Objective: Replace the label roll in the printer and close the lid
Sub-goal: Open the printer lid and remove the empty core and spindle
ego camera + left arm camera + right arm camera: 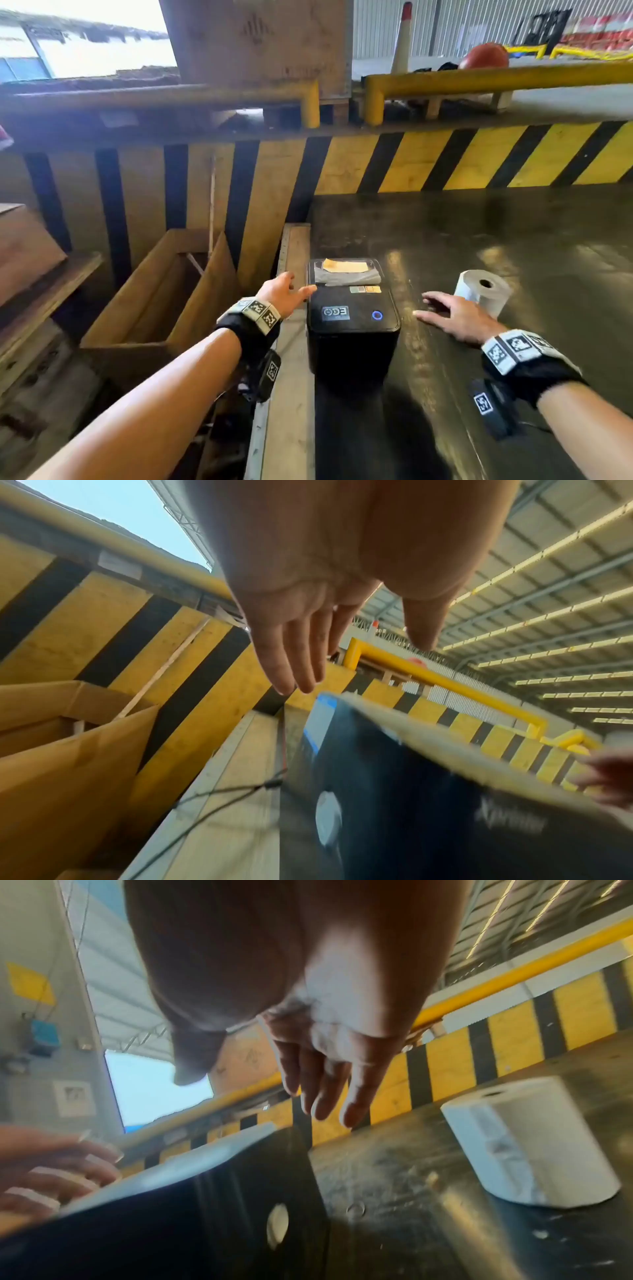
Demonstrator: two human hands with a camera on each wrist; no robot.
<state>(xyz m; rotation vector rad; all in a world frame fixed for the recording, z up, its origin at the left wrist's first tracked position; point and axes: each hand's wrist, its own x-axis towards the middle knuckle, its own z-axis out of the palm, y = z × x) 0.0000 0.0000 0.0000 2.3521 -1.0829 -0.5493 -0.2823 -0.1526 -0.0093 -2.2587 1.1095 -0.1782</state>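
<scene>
Black printer (pixel 352 322) with its lid down, hands on either side.
It sits at the left edge of the dark surface (pixel 513 233); a white label roll (pixel 483 291) stands upright to its right. The left hand (pixel 282 291) has straight fingers (pixel 291 653) by the printer's upper left edge, contact unclear; the right hand (pixel 455 317) is spread between printer and roll. Only the right wrist view shows an oval opening (pixel 276 1226) on the printer's side.

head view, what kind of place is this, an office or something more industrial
Most likely a warehouse or loading dock. A yellow and black striped barrier runs behind the dark worktable, yellow steel guard rails stand above it, and a large wooden crate sits beyond.
</scene>
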